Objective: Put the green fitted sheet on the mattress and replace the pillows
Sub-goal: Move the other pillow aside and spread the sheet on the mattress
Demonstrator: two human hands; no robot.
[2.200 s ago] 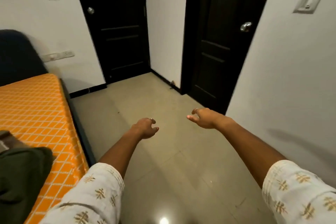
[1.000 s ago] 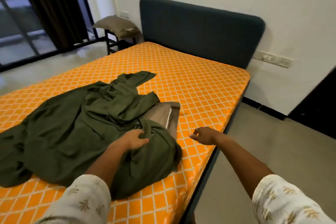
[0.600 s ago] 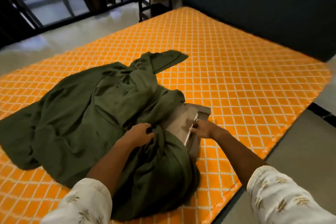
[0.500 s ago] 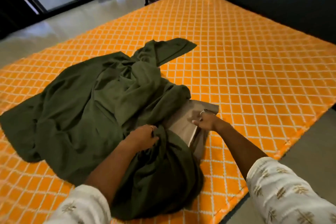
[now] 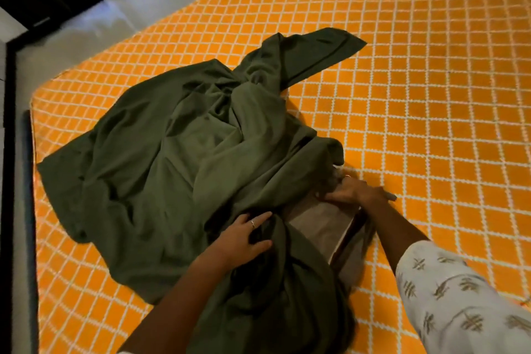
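While both hands work at the heap near 6 o'clock, the scene reads so:

Left hand (image 5: 244, 238): lies on the sheet (image 5: 178, 169) with fingers spread; thumb and fingers curl into a dark fold of the cloth, gripping it. A ring shows on one finger.

Right hand (image 5: 356, 192): at about 3 o'clock from the left one, set apart from it. Its fingers curl over the far edge of the pillow (image 5: 321, 224), holding that edge where the sheet covers it; the fingertips are partly hidden under the cloth.

Sleeve (image 5: 459, 302): white with a small leaf print, at 4 o'clock in the frame.

Pillow: grey-beige, flat, lying between the two hands, mostly buried under the sheet; only one face and a side show.

Sheet: dark green, bunched and crumpled in a loose heap on the mattress (image 5: 431, 95), not spread. One flap points toward 1 o'clock; a wide part trails toward 9 o'clock; a thick bundle hangs toward 6 o'clock.

Mattress: orange with a white diamond grid, bare around the heap.

Floor (image 5: 86, 29): pale, at 10 o'clock beyond the mattress edge.
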